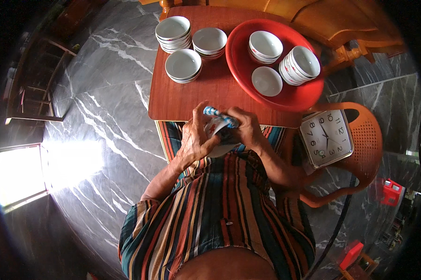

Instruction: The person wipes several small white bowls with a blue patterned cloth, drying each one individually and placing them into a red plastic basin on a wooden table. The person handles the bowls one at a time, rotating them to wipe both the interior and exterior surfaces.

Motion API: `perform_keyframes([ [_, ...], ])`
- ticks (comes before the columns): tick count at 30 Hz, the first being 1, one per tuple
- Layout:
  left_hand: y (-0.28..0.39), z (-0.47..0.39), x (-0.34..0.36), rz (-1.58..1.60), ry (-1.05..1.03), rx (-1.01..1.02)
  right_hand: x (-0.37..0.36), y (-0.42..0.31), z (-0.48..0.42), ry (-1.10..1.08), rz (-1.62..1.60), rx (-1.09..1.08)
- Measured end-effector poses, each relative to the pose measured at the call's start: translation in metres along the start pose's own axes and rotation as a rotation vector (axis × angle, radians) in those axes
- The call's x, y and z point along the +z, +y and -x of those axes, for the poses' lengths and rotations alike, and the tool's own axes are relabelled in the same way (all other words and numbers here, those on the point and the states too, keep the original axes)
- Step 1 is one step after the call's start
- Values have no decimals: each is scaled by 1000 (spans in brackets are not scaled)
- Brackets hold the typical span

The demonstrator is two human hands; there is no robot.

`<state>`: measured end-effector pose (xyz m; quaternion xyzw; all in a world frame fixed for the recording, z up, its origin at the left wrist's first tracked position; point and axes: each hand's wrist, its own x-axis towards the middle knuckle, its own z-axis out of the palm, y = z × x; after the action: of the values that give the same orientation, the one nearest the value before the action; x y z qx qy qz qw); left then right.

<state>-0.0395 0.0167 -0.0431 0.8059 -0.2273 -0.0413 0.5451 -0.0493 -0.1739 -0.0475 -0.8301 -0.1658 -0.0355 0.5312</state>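
Close to my chest, at the near edge of the table, my left hand (195, 140) grips a white bowl (214, 128) with a red print. The bowl is tilted, and my fingers hide much of it. My right hand (248, 126) holds a blue-and-white cloth (231, 121) against the bowl's rim. Part of the cloth (211, 111) sticks out near my left fingertips. Beyond my hands, white bowls stand in a tall stack (173, 28), a second stack (209, 40) and a nearer stack (183, 64).
On the reddish wooden table (210, 96), a red plastic basin (240, 71) holds a single bowl (267, 81), a short stack (265, 44) and a leaning stack (299, 65). At right, a wall clock (326, 138) lies on an orange plastic chair (369, 150). A wooden bench (322, 21) stands behind.
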Motion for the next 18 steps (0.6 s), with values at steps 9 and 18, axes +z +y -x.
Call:
perform_keyframes([
  [9, -1, 0, 2, 36, 181, -22, 43, 37, 13, 319, -526, 429],
  [18, -16, -3, 10, -78, 367, 173, 74, 33, 31, 266, -1447, 723],
])
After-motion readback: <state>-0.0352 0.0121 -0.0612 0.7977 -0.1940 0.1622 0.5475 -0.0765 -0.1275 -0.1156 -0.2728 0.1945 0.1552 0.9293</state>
